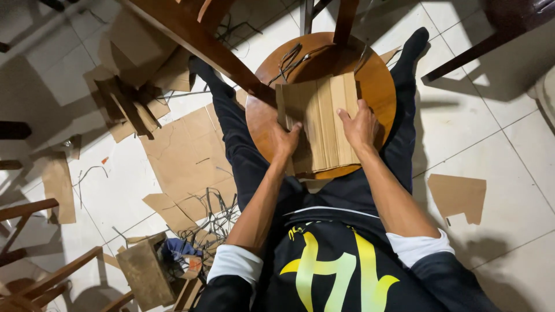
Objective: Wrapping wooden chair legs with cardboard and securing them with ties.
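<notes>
While both palms lie flat and spread, the left hand (285, 140) and right hand (359, 124) should press the cardboard (319, 124) evenly against the stool (378, 86) near its front edge.

The folded cardboard sheet (319, 124) is plain brown and corrugated, creased into several long parallel panels that run away from the person. It lies flat on a round wooden stool seat (378, 86), covering the middle and near part of the disc, with its near edge reaching just past the seat's near rim. Its far edge is uneven, stepping up higher on the right panels than on the left. The left hand (285, 140) presses palm down on its left near portion, and the right hand (359, 124) presses flat on its right panels, fingers spread.
</notes>
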